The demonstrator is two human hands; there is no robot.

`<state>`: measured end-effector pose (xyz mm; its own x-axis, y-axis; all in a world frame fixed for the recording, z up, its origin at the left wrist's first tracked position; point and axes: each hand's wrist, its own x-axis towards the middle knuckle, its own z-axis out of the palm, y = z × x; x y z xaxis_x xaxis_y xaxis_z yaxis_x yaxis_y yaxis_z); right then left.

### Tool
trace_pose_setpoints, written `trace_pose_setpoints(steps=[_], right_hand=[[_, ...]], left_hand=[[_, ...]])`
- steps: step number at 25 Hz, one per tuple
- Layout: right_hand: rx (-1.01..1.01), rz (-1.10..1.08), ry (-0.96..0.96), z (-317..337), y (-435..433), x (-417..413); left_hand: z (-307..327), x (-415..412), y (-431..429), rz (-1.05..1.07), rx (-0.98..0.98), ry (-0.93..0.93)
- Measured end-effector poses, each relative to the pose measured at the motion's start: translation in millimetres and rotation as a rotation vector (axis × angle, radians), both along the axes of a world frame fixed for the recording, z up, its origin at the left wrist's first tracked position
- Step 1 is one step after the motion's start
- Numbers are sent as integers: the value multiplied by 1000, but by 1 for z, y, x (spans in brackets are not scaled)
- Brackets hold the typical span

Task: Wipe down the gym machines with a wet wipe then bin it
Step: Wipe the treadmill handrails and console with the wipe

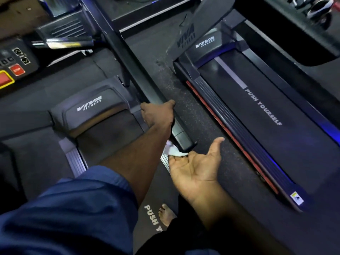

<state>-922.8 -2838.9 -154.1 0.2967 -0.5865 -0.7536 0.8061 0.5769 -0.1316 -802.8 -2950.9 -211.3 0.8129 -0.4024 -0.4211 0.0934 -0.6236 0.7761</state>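
My left hand (158, 113) grips the black handrail (128, 59) of the left treadmill, fingers wrapped over its top near the lower end. A white wet wipe (173, 150) sits bunched under the rail's end cap (184, 142). My right hand (195, 168) lies palm up just below it. Its curled fingertips hold the wipe against the underside of the rail end, and the thumb sticks out to the right. My left forearm hides part of the wipe.
The left treadmill's motor cover (88, 107) and console with red buttons (16, 69) lie to the left. A second treadmill (276, 115) runs along the right, with a strip of speckled floor (176, 89) between. A bare foot (166, 214) stands on the belt.
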Motion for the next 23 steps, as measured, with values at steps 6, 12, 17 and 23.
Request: trace_pose_setpoints(steps=[6, 12, 17, 23], right_hand=[[137, 189, 82, -15, -35, -16], [-4, 740, 300, -33, -98, -29], [-98, 1070, 336, -45, -158, 4], [-176, 1246, 426, -49, -206, 43]], left_hand=[[-3, 1, 1, -27, -1, 7], [-5, 3, 7, -70, -29, 11], [-1, 52, -11, -17, -64, 258], [21, 89, -53, -12, -9, 185]])
